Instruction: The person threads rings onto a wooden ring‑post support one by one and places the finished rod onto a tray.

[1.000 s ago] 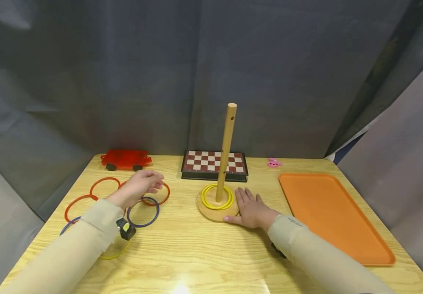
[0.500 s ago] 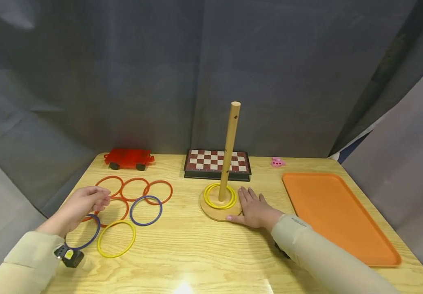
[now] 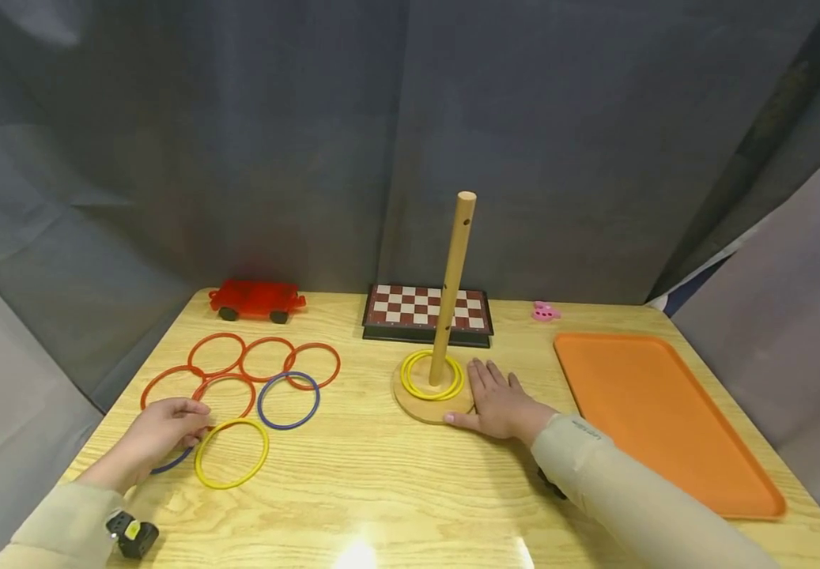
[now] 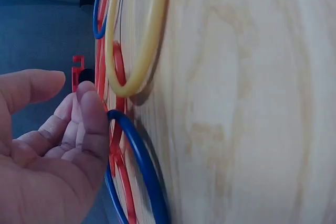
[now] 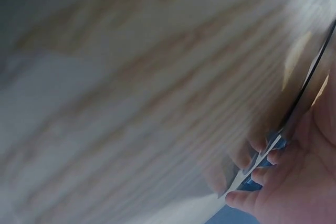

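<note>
On the wooden table [image 3: 395,490], the right hand [image 3: 498,405] lies flat with straight fingers against the round peg base [image 3: 432,395] carrying two yellow rings, while the left hand [image 3: 156,433], fingers loosely curled, touches a blue ring [image 4: 137,166] beside a loose yellow ring [image 3: 232,452].

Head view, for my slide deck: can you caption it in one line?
Left hand touches a blue ring among loose rings; right hand rests flat against the peg stand's base.
</note>
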### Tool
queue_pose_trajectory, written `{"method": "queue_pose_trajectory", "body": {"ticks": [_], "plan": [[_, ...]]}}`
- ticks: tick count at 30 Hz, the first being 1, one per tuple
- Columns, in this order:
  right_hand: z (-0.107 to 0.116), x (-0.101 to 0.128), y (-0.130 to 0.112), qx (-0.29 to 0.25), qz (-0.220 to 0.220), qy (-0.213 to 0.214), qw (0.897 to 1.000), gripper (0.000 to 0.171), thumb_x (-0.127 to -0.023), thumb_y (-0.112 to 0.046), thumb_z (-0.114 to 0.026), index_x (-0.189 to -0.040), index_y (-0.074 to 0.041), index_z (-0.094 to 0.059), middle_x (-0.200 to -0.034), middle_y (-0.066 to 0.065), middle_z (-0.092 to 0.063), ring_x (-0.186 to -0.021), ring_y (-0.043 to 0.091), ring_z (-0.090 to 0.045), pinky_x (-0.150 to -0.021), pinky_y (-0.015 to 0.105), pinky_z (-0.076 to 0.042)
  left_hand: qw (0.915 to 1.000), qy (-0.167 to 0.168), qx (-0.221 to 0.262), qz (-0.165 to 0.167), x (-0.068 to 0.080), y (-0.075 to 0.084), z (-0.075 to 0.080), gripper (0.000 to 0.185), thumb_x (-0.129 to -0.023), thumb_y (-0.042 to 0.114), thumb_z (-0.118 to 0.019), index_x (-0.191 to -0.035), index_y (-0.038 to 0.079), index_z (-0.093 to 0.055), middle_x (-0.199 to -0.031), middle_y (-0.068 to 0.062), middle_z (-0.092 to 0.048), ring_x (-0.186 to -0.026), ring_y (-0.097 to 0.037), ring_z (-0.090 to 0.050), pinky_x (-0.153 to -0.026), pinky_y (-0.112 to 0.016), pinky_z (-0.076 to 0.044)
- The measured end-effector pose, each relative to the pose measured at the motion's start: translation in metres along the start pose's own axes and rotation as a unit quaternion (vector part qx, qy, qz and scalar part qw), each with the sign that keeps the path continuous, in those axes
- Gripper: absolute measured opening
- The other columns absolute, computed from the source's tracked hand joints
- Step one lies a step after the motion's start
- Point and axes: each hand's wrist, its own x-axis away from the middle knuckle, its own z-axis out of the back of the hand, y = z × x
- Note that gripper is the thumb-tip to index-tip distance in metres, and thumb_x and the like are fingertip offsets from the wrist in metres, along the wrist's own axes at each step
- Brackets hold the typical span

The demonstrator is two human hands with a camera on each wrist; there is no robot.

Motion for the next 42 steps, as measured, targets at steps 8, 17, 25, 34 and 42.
{"method": "queue_pose_trajectory", "body": {"ticks": [8, 17, 25, 34, 42], "plan": [[0.003, 0.001, 0.001, -0.002, 0.004, -0.001, 1.0, 0.116, -0.095, -0.08, -0.043, -0.16, 0.011, -0.011, -0.166, 0.031, -0.012, -0.152, 0.05, -0.012, -0.118, 0.07, -0.015, 0.9996, 0.014, -0.016, 0.016, 0.001, -0.006, -0.002, 0.033, -0.103, 0.011, -0.059, -0.12, -0.017, -0.057, -0.105, -0.016, -0.069, -0.088, -0.02, -0.065, -0.072, -0.03, -0.058], [0.001, 0.0, -0.001, -0.002, -0.004, -0.007, 1.0, 0.111, -0.097, -0.075, -0.048, -0.161, 0.009, -0.011, -0.167, 0.029, -0.012, -0.153, 0.048, -0.013, -0.118, 0.069, -0.018, 0.9978, 0.037, -0.054, 0.004, 0.002, -0.01, -0.008, 0.023, -0.097, 0.01, -0.069, -0.106, -0.009, -0.06, -0.091, -0.008, -0.067, -0.077, -0.019, -0.063, -0.063, -0.029, -0.055], [0.002, -0.001, -0.001, 0.001, -0.004, -0.008, 1.0, 0.111, -0.097, -0.074, -0.047, -0.16, 0.01, -0.011, -0.167, 0.029, -0.012, -0.153, 0.048, -0.013, -0.118, 0.069, -0.017, 0.9908, 0.062, -0.12, 0.002, 0.005, -0.008, -0.005, 0.02, -0.095, 0.012, -0.071, -0.097, -0.004, -0.06, -0.08, -0.005, -0.061, -0.07, -0.019, -0.056, -0.06, -0.029, -0.048], [0.003, 0.001, -0.003, 0.001, -0.003, -0.009, 1.0, 0.113, -0.097, -0.076, -0.046, -0.16, 0.011, -0.012, -0.166, 0.03, -0.013, -0.152, 0.048, -0.013, -0.118, 0.069, -0.018, 0.9798, 0.058, -0.19, -0.02, 0.008, -0.006, -0.002, 0.015, -0.092, 0.013, -0.069, -0.092, 0.0, -0.062, -0.081, -0.004, -0.062, -0.073, -0.02, -0.054, -0.067, -0.036, -0.046], [0.002, -0.001, -0.002, 0.0, -0.003, -0.009, 1.0, 0.112, -0.097, -0.075, -0.047, -0.16, 0.01, -0.012, -0.166, 0.03, -0.013, -0.152, 0.048, -0.014, -0.118, 0.069, -0.018, 0.9529, 0.082, -0.278, -0.088, 0.023, 0.029, 0.022, 0.023, -0.09, 0.004, -0.058, -0.103, -0.013, -0.068, -0.075, -0.003, -0.062, -0.062, -0.019, -0.051, -0.057, -0.034, -0.041]]}}
